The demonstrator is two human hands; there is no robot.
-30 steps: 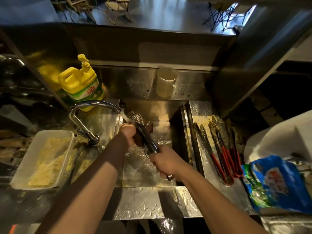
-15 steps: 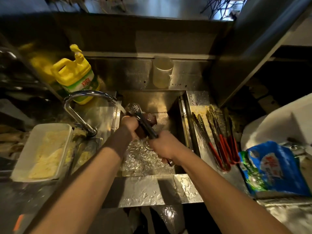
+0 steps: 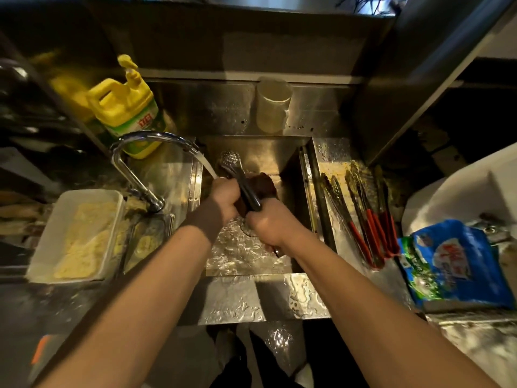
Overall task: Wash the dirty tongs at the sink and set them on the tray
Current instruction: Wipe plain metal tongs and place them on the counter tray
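Over the steel sink (image 3: 253,147) my right hand (image 3: 270,222) grips the handle end of a pair of metal tongs (image 3: 236,170), whose scalloped tips point away from me. My left hand (image 3: 223,196) is closed around the tongs' middle, together with a dark scrubbing pad (image 3: 264,184) pressed against them. Water streams from the curved tap (image 3: 145,138) onto my left hand. Several more tongs with red handles (image 3: 366,219) lie on the wet steel tray (image 3: 330,152) right of the sink.
A yellow detergent jug (image 3: 126,107) stands behind the tap. A white tub of yellowish crumbs (image 3: 75,233) sits at the left. A pale cup (image 3: 272,103) stands on the ledge behind the sink. A blue bag (image 3: 453,264) lies at the right.
The view has tilted down a little. My hands have come closer together on the tongs, with the left hand rubbing along them under the running water.
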